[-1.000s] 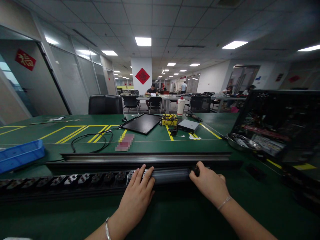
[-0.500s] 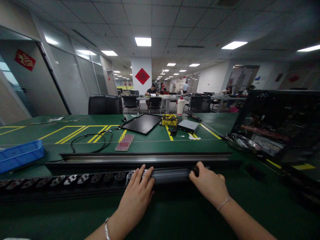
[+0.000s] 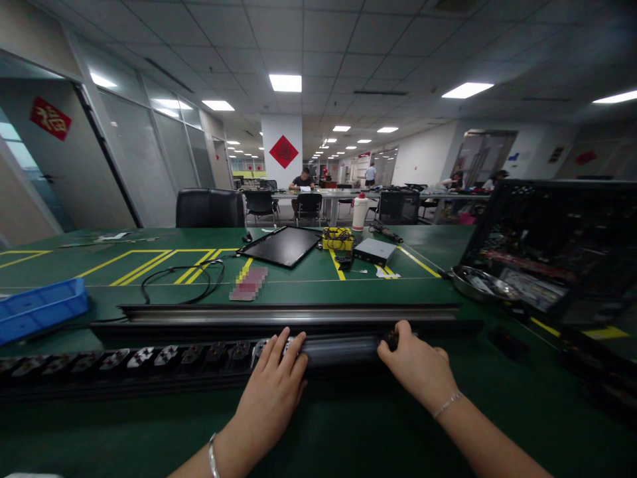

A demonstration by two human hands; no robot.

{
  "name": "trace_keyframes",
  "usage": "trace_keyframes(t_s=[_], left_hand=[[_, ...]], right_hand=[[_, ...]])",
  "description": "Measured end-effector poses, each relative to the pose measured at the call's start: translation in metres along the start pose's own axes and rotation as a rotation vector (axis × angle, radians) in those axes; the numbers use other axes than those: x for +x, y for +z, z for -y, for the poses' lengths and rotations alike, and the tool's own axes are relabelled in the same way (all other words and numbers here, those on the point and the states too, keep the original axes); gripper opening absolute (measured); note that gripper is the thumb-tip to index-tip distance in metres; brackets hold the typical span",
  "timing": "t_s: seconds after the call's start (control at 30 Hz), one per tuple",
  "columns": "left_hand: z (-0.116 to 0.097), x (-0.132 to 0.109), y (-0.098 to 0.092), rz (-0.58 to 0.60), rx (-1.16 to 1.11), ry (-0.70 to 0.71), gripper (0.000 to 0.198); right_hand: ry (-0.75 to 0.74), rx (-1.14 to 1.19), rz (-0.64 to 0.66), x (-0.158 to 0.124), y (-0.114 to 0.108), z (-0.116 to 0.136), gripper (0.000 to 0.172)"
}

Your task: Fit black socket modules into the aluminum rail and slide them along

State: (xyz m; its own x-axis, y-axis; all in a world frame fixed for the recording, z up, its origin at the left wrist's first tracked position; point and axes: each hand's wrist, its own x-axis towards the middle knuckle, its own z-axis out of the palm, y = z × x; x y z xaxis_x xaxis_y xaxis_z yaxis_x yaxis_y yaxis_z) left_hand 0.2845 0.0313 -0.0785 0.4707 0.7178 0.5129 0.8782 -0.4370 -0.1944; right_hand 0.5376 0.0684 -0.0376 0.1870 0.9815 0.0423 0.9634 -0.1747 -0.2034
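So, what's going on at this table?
A person's left hand lies over a long black strip on the green table, where a row of plug-like pieces runs up to the fingers. The right hand pinches a small dark piece past the strip's smooth stretch. A metal rail lies just beyond.

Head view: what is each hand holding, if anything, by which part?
The right hand pinches a small dark piece; which part is hidden. The left hand lies over the black rail, grip unclear.

Left grip (image 3: 273,386) lies palm-down, fingers extended; right grip (image 3: 421,366) curls.
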Motion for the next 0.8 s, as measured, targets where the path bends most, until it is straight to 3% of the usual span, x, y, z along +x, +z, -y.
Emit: trace_keyframes(t_s=[0.8], left_hand=[[0.0004,-0.0004,0.0003,0.002,0.0,-0.005,0.024]], right_hand=[[-0.006,-0.007,-0.015,0.002,-0.0006,-0.0032,0.023]])
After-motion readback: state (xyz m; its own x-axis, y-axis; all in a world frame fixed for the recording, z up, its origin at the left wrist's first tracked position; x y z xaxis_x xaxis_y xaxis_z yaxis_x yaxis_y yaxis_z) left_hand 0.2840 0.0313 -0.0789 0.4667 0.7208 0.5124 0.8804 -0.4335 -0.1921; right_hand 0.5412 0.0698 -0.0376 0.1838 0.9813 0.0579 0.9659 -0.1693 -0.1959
